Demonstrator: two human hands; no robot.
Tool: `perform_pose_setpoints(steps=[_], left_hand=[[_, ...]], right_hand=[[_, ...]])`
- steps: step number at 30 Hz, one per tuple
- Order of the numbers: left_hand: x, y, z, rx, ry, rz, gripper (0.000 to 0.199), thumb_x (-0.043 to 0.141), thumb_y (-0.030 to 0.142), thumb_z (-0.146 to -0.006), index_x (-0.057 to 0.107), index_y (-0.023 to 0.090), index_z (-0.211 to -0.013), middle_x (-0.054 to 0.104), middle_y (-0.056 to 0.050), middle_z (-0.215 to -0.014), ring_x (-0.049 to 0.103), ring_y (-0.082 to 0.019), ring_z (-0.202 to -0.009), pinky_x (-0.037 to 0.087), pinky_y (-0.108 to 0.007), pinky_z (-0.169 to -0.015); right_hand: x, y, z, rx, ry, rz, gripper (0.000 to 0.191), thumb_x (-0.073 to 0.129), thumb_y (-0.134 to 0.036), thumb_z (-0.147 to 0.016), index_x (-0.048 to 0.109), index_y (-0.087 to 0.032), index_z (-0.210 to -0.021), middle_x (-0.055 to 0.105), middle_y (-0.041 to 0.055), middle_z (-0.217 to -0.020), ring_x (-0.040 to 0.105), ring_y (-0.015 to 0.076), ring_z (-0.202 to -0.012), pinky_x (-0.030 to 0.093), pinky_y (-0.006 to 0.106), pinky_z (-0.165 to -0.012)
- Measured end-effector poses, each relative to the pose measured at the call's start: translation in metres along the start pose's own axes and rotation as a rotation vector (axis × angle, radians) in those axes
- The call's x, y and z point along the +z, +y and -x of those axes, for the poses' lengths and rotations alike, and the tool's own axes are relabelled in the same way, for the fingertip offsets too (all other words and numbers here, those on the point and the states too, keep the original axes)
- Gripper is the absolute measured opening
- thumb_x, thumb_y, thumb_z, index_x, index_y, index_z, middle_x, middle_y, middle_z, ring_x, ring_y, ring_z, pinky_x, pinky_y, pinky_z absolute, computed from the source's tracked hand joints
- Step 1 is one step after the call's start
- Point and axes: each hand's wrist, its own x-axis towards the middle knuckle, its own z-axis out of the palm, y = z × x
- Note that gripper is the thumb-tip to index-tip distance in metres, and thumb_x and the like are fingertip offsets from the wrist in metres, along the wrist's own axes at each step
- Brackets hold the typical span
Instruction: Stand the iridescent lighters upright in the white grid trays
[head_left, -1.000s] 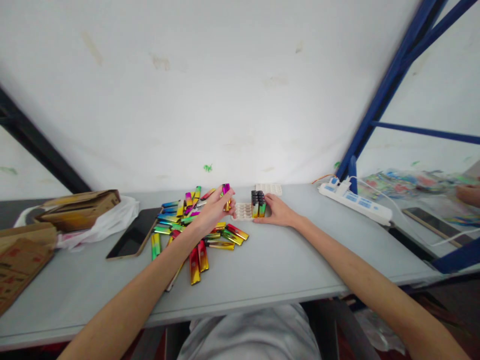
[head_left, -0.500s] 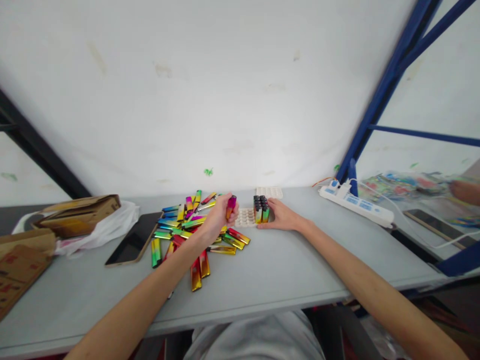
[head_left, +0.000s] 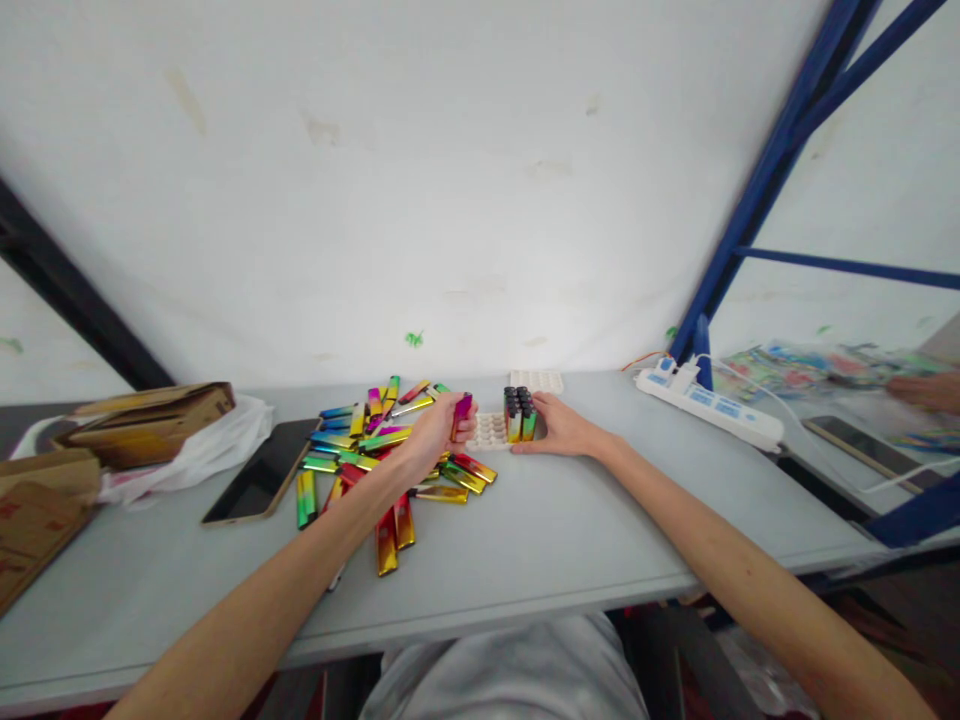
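Note:
My left hand is closed round a purple lighter, held upright just left of a white pocketed tray. In the tray's right end stand several lighters with black tops and shiny gold and green bodies. My right hand curves round that end, thumb at the front and fingers behind, holding the tray. Beneath and around my left forearm lies a loose pile of metallic lighters in red, gold, green, blue and purple, partly hidden by the arm.
A second white tray lies against the wall. On the left are a dark phone, a white plastic bag and cardboard boxes. A power strip sits right, by a blue frame. Another person's hand shows far right.
My left hand has turned slightly, bringing the purple lighter more upright beside the tray. My right hand keeps its hold. The whole view has shifted slightly.

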Motion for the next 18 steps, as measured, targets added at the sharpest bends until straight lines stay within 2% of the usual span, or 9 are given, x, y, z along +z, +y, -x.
perform_pose_setpoints(steps=[4, 7, 10, 13, 15, 18], left_hand=[[-0.003, -0.005, -0.004, 0.001, 0.015, -0.015, 0.035, 0.052, 0.052, -0.089, 0.046, 0.020, -0.077, 0.033, 0.007, -0.059, 0.026, -0.007, -0.043, 0.017, -0.016, -0.040], [-0.006, -0.009, -0.008, 0.094, 0.025, -0.070, 0.040, 0.056, 0.059, -0.087, 0.044, 0.021, -0.079, 0.042, 0.006, -0.060, 0.034, -0.007, -0.043, 0.028, -0.018, -0.040], [-0.008, -0.010, -0.014, 0.230, 0.021, -0.134, 0.038, 0.062, 0.056, -0.086, 0.046, 0.022, -0.084, 0.056, 0.002, -0.071, 0.048, -0.010, -0.049, 0.040, -0.023, -0.045], [-0.007, -0.008, -0.024, 0.318, 0.042, -0.199, 0.037, 0.067, 0.053, -0.084, 0.052, 0.020, -0.091, 0.061, 0.001, -0.082, 0.059, -0.012, -0.060, 0.048, -0.025, -0.052], [-0.005, -0.005, -0.032, 0.366, 0.077, -0.260, 0.037, 0.069, 0.054, -0.083, 0.057, 0.019, -0.091, 0.059, 0.002, -0.078, 0.060, -0.013, -0.067, 0.052, -0.025, -0.057], [-0.006, -0.003, -0.046, 0.443, 0.114, -0.402, 0.036, 0.070, 0.051, -0.082, 0.064, 0.016, -0.088, 0.059, 0.002, -0.070, 0.059, -0.013, -0.067, 0.054, -0.025, -0.062]], right_hand=[[0.000, 0.000, 0.000, 0.003, 0.000, -0.005, 0.073, 0.076, -0.071, -0.073, 0.063, -0.013, -0.117, 0.063, 0.0133, -0.108, 0.059, 0.0304, -0.099, 0.050, 0.044, -0.090], [-0.001, 0.000, 0.000, 0.000, -0.011, -0.004, 0.073, 0.075, -0.071, -0.073, 0.063, -0.013, -0.116, 0.062, 0.0133, -0.107, 0.059, 0.0299, -0.097, 0.050, 0.044, -0.090], [0.000, 0.000, 0.001, -0.001, -0.011, -0.012, 0.072, 0.074, -0.071, -0.074, 0.064, -0.013, -0.117, 0.062, 0.0137, -0.108, 0.058, 0.0299, -0.098, 0.050, 0.044, -0.090], [0.001, 0.001, 0.001, 0.009, -0.009, -0.022, 0.074, 0.074, -0.071, -0.074, 0.063, -0.013, -0.118, 0.062, 0.0148, -0.110, 0.059, 0.0305, -0.099, 0.050, 0.044, -0.090], [0.002, 0.002, 0.002, 0.014, -0.008, -0.021, 0.075, 0.073, -0.072, -0.074, 0.063, -0.012, -0.118, 0.062, 0.0152, -0.111, 0.059, 0.0308, -0.099, 0.050, 0.044, -0.090], [0.003, 0.002, 0.002, 0.014, -0.008, -0.020, 0.075, 0.074, -0.071, -0.074, 0.063, -0.013, -0.119, 0.062, 0.0154, -0.112, 0.058, 0.0314, -0.101, 0.049, 0.045, -0.092]])
